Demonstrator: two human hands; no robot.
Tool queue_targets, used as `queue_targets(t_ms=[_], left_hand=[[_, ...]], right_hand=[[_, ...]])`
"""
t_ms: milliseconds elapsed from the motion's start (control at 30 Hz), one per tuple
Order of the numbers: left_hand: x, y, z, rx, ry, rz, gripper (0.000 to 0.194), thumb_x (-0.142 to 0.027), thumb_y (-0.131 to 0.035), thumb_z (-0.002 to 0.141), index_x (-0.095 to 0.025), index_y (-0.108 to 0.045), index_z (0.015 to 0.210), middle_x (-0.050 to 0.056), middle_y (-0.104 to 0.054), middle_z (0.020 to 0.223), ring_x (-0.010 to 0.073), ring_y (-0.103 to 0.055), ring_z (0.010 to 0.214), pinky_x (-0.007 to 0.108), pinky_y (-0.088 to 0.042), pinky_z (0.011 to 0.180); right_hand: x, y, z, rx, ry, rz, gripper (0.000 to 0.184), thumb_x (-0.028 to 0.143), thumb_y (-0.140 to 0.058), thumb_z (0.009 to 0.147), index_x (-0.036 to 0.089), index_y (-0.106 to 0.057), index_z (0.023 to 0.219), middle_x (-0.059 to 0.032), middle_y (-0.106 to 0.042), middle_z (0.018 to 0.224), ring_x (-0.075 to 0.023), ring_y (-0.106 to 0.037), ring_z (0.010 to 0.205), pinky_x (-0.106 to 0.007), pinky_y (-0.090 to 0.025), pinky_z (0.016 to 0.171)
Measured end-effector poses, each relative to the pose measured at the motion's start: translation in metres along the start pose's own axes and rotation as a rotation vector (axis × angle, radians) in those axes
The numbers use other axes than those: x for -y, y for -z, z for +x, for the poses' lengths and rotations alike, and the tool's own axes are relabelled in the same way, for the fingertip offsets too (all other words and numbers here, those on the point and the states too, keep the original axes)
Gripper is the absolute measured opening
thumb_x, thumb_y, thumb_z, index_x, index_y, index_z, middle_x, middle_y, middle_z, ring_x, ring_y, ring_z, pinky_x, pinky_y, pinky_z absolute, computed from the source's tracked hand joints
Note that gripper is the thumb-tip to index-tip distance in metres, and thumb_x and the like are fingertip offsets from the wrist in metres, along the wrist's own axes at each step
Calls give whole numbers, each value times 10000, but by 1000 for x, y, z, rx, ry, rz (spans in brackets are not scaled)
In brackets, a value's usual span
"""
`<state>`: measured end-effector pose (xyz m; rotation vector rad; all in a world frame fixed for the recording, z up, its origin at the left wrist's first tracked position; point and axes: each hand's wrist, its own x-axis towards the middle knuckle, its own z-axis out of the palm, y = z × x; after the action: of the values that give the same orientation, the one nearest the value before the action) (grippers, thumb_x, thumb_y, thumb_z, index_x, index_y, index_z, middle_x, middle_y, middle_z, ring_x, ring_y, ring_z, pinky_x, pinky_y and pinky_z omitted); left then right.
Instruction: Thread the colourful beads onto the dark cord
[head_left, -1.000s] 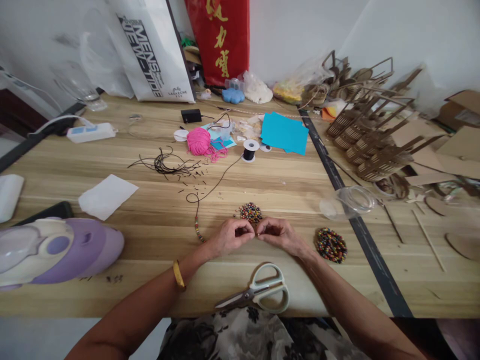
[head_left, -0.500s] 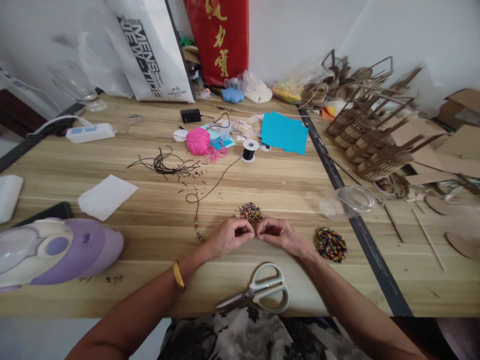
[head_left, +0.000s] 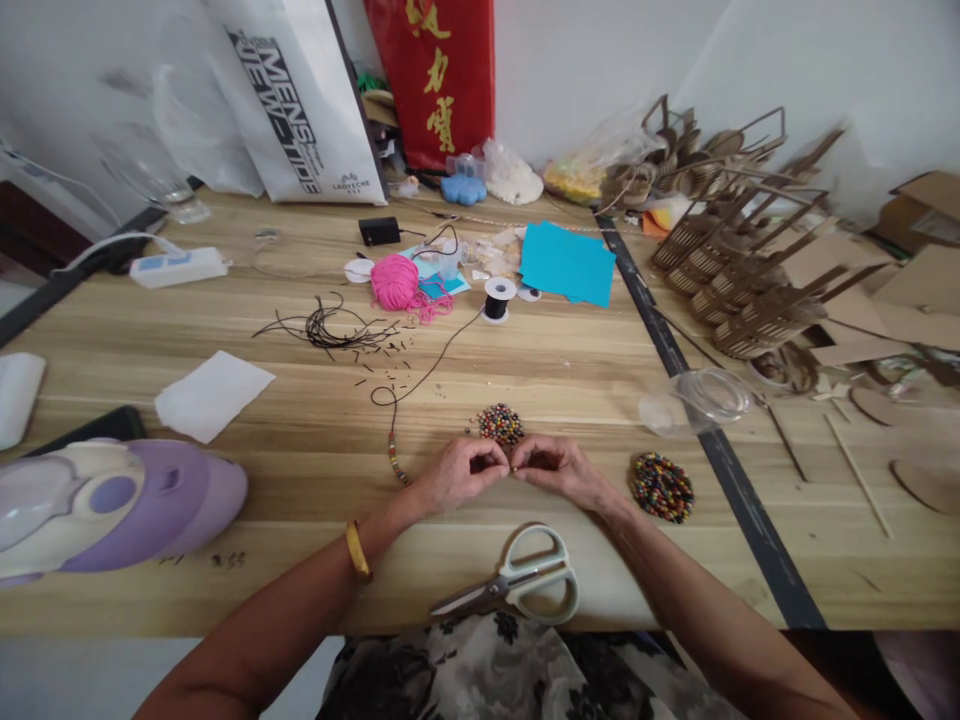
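My left hand (head_left: 466, 470) is closed in a pinch, its fingertips meeting those of my right hand (head_left: 559, 468). A thin black cord (head_left: 439, 362) carrying several coloured beads (head_left: 395, 460) runs under my left hand; its end at the fingertips is too small to make out. Between the right thumb and forefinger a tiny bead (head_left: 514, 471) shows. Just beyond the fingers lies a loose pile of multicoloured beads (head_left: 501, 424). The cord leads back to a white spool (head_left: 496, 298). Right of my right hand sits a coil of strung beads (head_left: 661, 488).
Scissors (head_left: 517, 580) lie close to my body. Cut black cords (head_left: 330, 328), pink yarn (head_left: 395, 282) and blue sheets (head_left: 568, 263) are farther back. A purple-and-white device (head_left: 150, 505) stands left; small brown baskets (head_left: 750, 290) stand right, beyond a dark strip (head_left: 739, 500).
Both hands keep nearly the same pinched pose at the same spot. The view has shifted very slightly; nothing else has visibly moved.
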<state>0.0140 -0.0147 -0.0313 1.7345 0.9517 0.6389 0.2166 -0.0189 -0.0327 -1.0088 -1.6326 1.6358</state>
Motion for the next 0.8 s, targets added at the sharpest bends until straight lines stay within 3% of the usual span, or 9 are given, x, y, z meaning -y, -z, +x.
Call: queue_targets(t_ms=[800], left_hand=[[-2,2,2,23,30,52,120,-187,-609,770,-116,-701,798,44,-694,734,133,-587,663,219,-432,633]], right_hand=[[-2,0,1,9,-6,46,173,292,-698,765,137,-634,803,1,-591,732,-101,-526,655,-222,-395,612]])
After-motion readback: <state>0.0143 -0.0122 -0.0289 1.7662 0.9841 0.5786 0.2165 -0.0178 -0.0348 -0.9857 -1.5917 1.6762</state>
